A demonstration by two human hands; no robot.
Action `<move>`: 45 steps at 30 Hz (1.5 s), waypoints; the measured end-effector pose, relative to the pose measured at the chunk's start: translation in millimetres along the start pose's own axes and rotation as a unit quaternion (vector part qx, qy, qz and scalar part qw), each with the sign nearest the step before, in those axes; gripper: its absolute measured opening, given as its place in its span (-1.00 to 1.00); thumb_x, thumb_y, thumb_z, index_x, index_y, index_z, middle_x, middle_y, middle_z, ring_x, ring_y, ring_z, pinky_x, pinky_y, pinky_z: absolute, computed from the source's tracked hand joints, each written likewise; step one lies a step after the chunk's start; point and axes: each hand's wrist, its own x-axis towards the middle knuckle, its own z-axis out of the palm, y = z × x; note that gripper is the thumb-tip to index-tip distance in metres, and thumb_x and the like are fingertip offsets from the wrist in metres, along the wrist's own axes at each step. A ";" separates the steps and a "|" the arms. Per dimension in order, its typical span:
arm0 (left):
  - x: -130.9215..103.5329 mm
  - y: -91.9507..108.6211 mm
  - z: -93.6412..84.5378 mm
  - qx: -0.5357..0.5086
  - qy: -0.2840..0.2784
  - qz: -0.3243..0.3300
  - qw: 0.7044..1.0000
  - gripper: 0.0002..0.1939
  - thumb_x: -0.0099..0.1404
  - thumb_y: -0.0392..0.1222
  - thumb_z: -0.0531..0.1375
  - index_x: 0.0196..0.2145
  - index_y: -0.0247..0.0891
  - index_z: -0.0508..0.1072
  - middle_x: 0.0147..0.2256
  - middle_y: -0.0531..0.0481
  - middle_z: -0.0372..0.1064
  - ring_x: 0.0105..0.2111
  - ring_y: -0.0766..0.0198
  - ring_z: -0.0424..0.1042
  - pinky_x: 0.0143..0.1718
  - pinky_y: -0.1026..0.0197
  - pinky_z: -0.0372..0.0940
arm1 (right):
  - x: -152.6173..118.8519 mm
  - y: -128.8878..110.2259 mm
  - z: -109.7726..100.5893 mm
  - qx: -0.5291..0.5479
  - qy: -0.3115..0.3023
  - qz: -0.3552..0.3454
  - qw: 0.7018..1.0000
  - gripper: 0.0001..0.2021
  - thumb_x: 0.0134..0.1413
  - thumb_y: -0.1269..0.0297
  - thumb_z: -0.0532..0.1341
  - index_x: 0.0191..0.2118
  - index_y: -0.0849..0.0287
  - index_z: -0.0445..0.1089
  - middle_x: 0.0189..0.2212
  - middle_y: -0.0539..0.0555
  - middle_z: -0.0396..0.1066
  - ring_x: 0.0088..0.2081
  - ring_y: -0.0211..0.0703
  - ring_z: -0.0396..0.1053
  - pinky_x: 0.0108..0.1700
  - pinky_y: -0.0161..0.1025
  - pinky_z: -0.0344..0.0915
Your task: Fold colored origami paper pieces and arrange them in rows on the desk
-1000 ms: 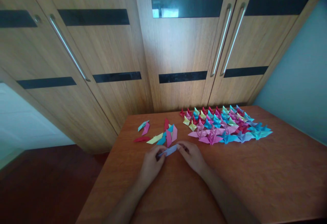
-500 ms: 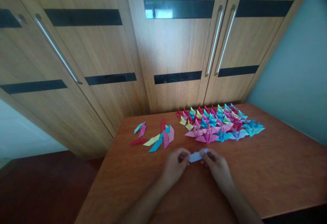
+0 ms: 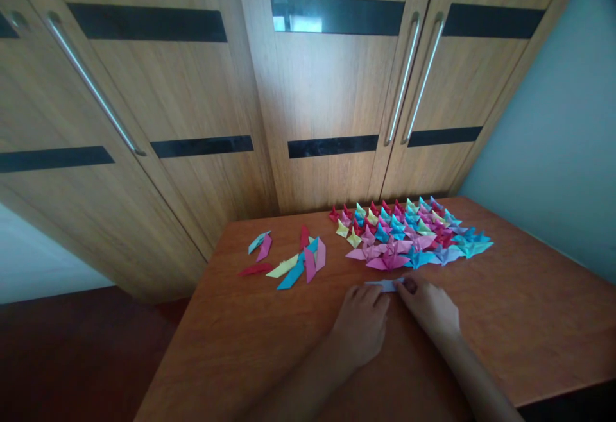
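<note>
A pale lavender piece of folded paper [image 3: 389, 286] lies low at the tabletop, just in front of the paper cranes. My left hand [image 3: 362, 324] is over its near left part, back of the hand up, the fingers bent down onto it. At the paper's right end, my right hand [image 3: 433, 310] pinches it between thumb and fingers. Part of the paper is hidden beneath the left fingers. Beyond the hands stand rows of small origami cranes [image 3: 389, 260] in pink, red, yellow, blue and purple.
Left of the hands, several flat folded paper pieces [image 3: 292, 272] lie loosely overlapped on the wooden table [image 3: 240, 345]. Two more, one light blue and one pink [image 3: 264, 246], are farther left. A wooden wardrobe [image 3: 327, 88] rises behind the table, and a wall [image 3: 543, 152] borders the right.
The paper has gone from between both hands' fingertips down toward the table and a little right. My left hand has turned palm down over it; my right hand has shifted right.
</note>
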 end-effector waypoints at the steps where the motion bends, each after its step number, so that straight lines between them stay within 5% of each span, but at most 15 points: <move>1: -1.2 1.3 0.3 0.004 -0.006 0.002 1.000 -0.68 0.28 -0.26 0.05 0.00 -0.24 0.31 0.01 -0.16 0.27 0.01 0.06 0.22 0.06 0.00 0.11 | 1.9 -1.5 0.3 -0.014 0.000 0.001 1.000 -0.72 0.08 -0.04 0.08 -0.28 -0.03 0.42 -0.47 0.06 0.49 -0.46 -0.07 0.43 -0.53 -0.32 0.05; 13: -5.7 7.8 0.2 0.075 -0.019 0.002 0.997 -0.54 0.32 0.09 0.01 0.00 -0.29 0.32 0.10 -0.18 0.19 0.08 0.02 0.15 0.11 -0.04 0.05 | 7.1 -6.3 4.4 -0.040 -0.035 0.052 0.997 -0.65 0.19 0.01 -0.04 -0.03 -0.05 0.32 -0.31 0.09 0.49 -0.32 -0.01 0.44 -0.42 -0.27 0.13; 33: -6.5 9.1 -2.3 0.067 -0.018 0.001 0.998 -0.62 0.32 -0.02 0.04 0.01 -0.27 0.31 0.14 -0.18 0.14 0.11 0.02 0.13 0.12 -0.05 0.07 | 3.0 1.9 11.5 -0.009 0.014 0.014 1.000 -0.67 0.14 0.06 0.04 -0.05 -0.02 0.40 -0.32 0.08 0.52 -0.35 -0.05 0.46 -0.45 -0.29 0.13; 39: -9.0 10.1 -6.2 0.033 -0.003 0.016 0.999 -0.66 0.31 -0.09 0.07 0.01 -0.23 0.32 0.16 -0.12 0.14 0.15 0.09 0.10 0.17 0.00 0.06 | 0.3 7.1 11.3 0.061 0.130 -0.002 0.990 -0.66 0.14 0.06 0.06 -0.11 0.10 0.44 -0.45 0.07 0.50 -0.45 -0.10 0.44 -0.48 -0.31 0.13; 42: -11.2 1.7 -18.7 0.011 0.013 0.019 1.000 -0.69 0.29 -0.16 0.09 -0.01 -0.20 0.34 0.11 -0.09 0.21 0.12 0.12 0.15 0.16 0.02 0.08 | -5.3 1.4 11.7 0.112 0.185 -0.043 0.975 -0.65 0.15 0.07 0.05 -0.16 0.16 0.46 -0.47 0.08 0.49 -0.48 -0.14 0.43 -0.46 -0.32 0.18; 45: -18.0 -27.0 -37.7 0.022 0.051 -0.027 0.998 -0.67 0.25 -0.25 0.12 -0.01 -0.16 0.34 0.08 -0.07 0.25 0.09 0.11 0.20 0.14 0.00 0.11 | -13.1 -14.8 14.5 0.178 0.157 -0.132 0.962 -0.67 0.17 0.10 0.05 -0.19 0.18 0.46 -0.43 0.08 0.49 -0.47 -0.19 0.42 -0.38 -0.34 0.24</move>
